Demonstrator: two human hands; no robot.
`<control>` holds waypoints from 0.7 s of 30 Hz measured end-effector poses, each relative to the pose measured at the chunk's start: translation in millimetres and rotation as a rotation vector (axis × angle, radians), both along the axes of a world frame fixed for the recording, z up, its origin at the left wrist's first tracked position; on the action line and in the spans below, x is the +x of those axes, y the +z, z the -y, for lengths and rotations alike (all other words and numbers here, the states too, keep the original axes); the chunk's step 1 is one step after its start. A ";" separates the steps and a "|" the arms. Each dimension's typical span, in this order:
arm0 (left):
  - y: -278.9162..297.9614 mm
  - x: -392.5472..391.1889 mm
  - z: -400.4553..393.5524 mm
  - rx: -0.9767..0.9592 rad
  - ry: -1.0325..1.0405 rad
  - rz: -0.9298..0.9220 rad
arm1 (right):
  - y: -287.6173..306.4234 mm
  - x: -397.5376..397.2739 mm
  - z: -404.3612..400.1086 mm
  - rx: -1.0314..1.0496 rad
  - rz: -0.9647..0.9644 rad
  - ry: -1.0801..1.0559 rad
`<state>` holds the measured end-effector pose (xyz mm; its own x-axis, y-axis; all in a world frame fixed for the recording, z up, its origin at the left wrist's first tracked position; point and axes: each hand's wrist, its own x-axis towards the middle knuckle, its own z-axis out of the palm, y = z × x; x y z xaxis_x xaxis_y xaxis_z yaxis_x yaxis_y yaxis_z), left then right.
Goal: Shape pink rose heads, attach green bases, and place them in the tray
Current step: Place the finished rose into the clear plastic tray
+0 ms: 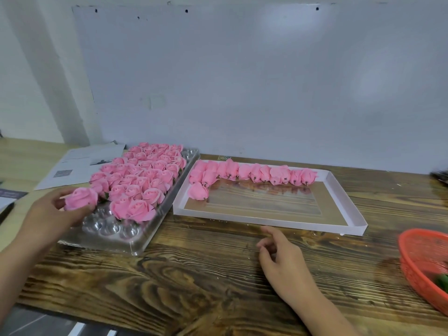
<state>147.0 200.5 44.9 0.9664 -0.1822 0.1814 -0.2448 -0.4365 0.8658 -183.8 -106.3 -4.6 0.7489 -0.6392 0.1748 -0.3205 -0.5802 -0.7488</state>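
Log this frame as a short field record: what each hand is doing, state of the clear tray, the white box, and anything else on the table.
left hand: left hand holds a pink rose head over the tray's near left corner
right hand: right hand holds nothing, fingers loosely curled above the wooden table
clear plastic cavity tray: mostly filled with roses; near cavities unfilled
white shallow cardboard box: row of unshaped pink buds along its far side
red mesh basket: right edge, something green inside

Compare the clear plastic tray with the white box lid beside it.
The clear plastic tray has round cups and is nearly full of opened roses; the white box lid is flat-bottomed and mostly bare. Tray roses face up; lid roses lie on their sides in a row. Both rest on the wooden table.
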 end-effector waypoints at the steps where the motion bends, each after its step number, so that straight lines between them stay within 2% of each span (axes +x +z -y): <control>1: -2.4 3.4 3.5 0.009 0.003 0.017 | 0.3 -0.1 -0.2 0.001 0.000 0.000; 8: -3.1 7.6 20.2 0.079 -0.081 0.071 | 1.6 -1.0 -0.6 0.016 -0.010 0.001; 14: -7.2 5.1 28.9 0.247 -0.104 0.078 | 2.5 -1.6 -1.3 0.013 -0.009 0.006; 21: -4.2 10.6 27.8 0.301 -0.151 0.091 | 1.9 -1.4 -1.6 0.000 -0.005 0.009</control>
<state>157.6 172.7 40.6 0.9069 -0.3800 0.1819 -0.3961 -0.6222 0.6753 -185.2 -104.7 -2.7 0.7554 -0.6325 0.1712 -0.3187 -0.5829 -0.7474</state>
